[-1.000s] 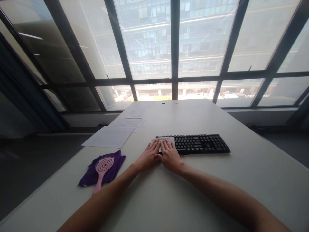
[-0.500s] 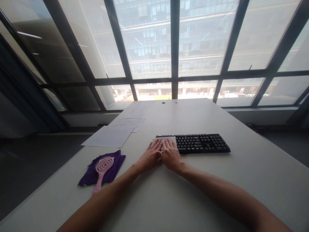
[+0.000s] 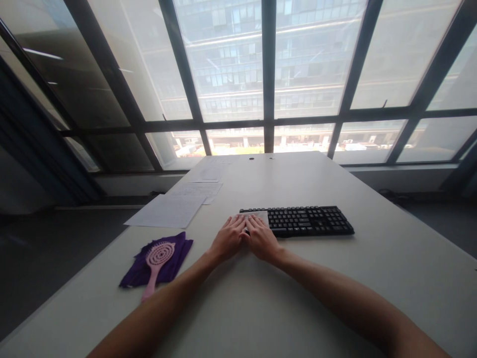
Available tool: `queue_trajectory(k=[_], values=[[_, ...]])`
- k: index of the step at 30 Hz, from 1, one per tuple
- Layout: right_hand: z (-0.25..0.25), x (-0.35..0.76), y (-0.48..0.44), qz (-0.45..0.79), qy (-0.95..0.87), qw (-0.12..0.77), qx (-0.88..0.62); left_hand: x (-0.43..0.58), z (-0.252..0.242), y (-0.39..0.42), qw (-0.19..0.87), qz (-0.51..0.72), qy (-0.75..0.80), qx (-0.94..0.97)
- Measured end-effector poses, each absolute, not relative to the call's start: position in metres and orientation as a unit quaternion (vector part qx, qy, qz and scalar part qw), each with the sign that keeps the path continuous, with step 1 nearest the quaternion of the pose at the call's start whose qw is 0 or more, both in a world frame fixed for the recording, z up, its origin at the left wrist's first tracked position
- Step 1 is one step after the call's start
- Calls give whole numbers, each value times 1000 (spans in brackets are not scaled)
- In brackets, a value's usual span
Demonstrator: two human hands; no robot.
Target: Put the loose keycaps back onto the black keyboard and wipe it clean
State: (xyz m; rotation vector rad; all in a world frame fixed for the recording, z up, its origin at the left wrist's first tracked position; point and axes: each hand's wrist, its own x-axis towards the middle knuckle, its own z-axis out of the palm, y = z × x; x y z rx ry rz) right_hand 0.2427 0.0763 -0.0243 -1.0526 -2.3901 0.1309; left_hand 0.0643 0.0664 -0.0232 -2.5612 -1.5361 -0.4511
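Note:
A black keyboard [image 3: 311,221] lies on the white table, its left end partly covered by a thin white sheet [image 3: 264,216] that looks like a tissue or wipe. My left hand [image 3: 228,239] rests flat on the sheet's left side, fingers stretched out. Beside it, touching at the thumbs, my right hand [image 3: 261,240] also lies flat on the sheet with its fingers extended. Much of the sheet and the keys beneath are hidden under both hands.
Left of my forearm, a pink hairbrush [image 3: 160,254] rests on a folded purple cloth [image 3: 183,248]. Several paper sheets [image 3: 167,211] run along the table's left edge. Tall windows [image 3: 231,59] rise past the far end of the white table [image 3: 298,174].
Both hands have shifted slightly to the left over the keyboard's left end. The white sheet has moved left with them, exposing slightly more keys on its right.

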Motion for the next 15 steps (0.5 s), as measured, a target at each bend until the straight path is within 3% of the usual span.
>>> queue_trajectory(k=[15], values=[[-23, 237, 71, 18, -861, 243, -446, 54, -37, 82, 7, -220, -445, -868]])
